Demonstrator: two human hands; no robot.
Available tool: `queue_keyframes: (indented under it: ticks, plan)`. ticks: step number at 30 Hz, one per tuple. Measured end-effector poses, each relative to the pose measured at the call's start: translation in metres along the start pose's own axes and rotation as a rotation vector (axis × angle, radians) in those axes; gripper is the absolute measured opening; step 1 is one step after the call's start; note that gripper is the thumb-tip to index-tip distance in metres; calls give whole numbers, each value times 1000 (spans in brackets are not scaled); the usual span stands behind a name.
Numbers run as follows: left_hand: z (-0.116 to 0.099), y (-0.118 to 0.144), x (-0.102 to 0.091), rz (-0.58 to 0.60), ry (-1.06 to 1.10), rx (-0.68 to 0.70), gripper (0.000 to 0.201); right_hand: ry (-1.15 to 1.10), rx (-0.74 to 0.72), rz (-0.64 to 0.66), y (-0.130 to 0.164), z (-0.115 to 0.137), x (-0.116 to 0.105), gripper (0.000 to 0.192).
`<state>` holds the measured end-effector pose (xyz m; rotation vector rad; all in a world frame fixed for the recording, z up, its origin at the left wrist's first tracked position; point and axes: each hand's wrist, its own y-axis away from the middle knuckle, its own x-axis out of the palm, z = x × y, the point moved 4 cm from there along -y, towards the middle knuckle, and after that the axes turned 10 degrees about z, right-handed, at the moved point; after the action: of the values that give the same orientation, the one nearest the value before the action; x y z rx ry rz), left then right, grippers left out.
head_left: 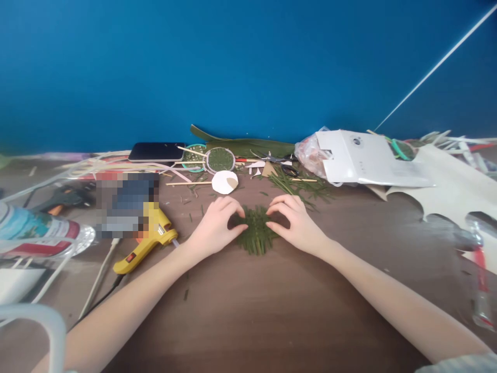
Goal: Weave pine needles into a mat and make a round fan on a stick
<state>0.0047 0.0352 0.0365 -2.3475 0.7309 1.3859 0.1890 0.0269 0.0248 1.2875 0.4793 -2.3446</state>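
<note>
A small woven piece of green leaf strips (256,230) lies flat on the brown table in front of me. My left hand (219,223) is at its left edge, thumb and curled fingers on the strips. Mirroring it, my right hand (297,223) has its thumb and fingertips at the right edge. Both hands are bent into a loose pinch, and the strip ends between the fingers are partly hidden. Just beyond the hands lie a white paper disc on a stick (225,182) and loose cut leaf strips (298,185).
A yellow glue gun (149,241) lies left, beside a plastic bottle (42,230). Along the back are a black phone (156,152), a round green-faced piece (220,160), scissors (289,169) and long leaves (252,148). White cardboard (373,160) and cut-out sheet (454,181) lie right.
</note>
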Motion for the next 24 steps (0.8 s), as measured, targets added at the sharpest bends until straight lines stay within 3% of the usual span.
queue_keyframes:
  ticks: [2, 9, 24]
  plan:
    - [4, 0, 3, 9, -55, -81, 20, 22, 10, -12, -1, 1, 3, 10]
    - [10, 0, 16, 36, -124, -124, 34, 20, 11, 44, -5, 4, 16, 20]
    - [11, -1, 18, 41, -91, -86, 24, 33, 10, 38, -4, 2, 17, 17]
